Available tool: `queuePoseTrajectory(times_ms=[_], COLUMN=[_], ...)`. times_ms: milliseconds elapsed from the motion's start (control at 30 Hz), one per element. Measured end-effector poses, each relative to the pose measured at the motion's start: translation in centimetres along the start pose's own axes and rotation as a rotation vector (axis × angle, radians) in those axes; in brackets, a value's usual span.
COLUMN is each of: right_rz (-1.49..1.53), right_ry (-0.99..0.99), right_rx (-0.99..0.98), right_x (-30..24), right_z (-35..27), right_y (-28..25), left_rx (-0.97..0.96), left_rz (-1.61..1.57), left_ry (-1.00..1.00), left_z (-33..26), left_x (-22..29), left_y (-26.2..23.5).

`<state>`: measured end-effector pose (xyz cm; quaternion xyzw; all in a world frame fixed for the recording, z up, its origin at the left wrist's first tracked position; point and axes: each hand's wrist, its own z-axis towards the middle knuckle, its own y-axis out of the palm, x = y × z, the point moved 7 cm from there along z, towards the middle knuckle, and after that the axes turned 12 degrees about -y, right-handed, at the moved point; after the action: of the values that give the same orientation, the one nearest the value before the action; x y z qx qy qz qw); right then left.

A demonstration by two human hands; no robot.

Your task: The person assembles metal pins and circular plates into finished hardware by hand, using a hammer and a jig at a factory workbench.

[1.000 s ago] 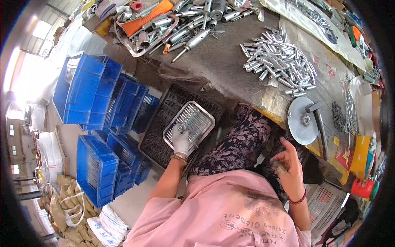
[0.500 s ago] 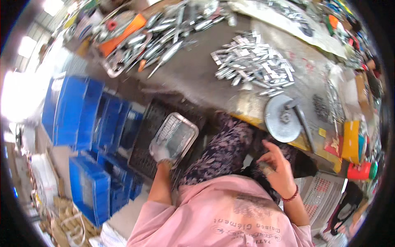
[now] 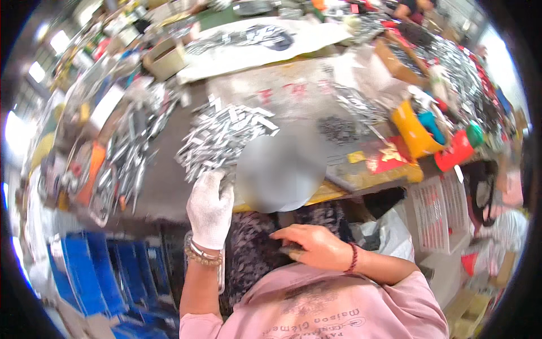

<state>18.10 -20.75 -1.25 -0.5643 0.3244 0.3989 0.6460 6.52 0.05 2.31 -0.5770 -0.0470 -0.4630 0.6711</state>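
Left hand point(image 3: 210, 208) in a white knit work glove, beaded bracelets at the wrist, reaching up to the near edge of the dark worktop point(image 3: 164, 186), fingers spread and laid flat rather than clenched, touching the near fringe of a loose heap of short silvery metal pieces point(image 3: 223, 138). Whether any piece is pinched under the glove: cannot tell, since the palm faces down and hides it. Heap lying just beyond the fingertips, probably piled there for easy reach from the seat. Right hand point(image 3: 313, 246), bare, red cord bracelet at the wrist, resting low over the dark patterned lap, fingers curled loosely around a small dark object point(image 3: 291, 248), too blurred to name; held close to the body, likely parked while the other hand reaches. Left of the gloved hand, a row of longer grey metal tools point(image 3: 121, 164) strewn along the bench. Below that wrist, blue plastic bins point(image 3: 96, 271) stacked on the floor. Far right of both hands, a yellow plastic container point(image 3: 412, 130) and red container point(image 3: 454, 151) near the bench edge.
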Motion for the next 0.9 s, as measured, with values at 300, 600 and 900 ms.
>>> queuePoseTrajectory(times_ms=[300,600,900], right_rz=[-0.430,-1.005,-1.177], right_ry=[0.009,0.384,0.464], right_rx=[0.498,0.491,0.084], right_x=[0.8,12.6,8.7], right_z=[-3.4,-3.6,-2.5], right_y=[-13.9,-28.1,-28.4], left_rx=[-0.162,-0.333,-0.686], left_rz=[0.013,-1.168,-1.207], left_ry=[-0.113,-0.558,-0.467], left_z=[2.2,-0.5,-2.2], left_x=[0.7,1.7,1.8], left_y=[3.6,2.2,5.6])
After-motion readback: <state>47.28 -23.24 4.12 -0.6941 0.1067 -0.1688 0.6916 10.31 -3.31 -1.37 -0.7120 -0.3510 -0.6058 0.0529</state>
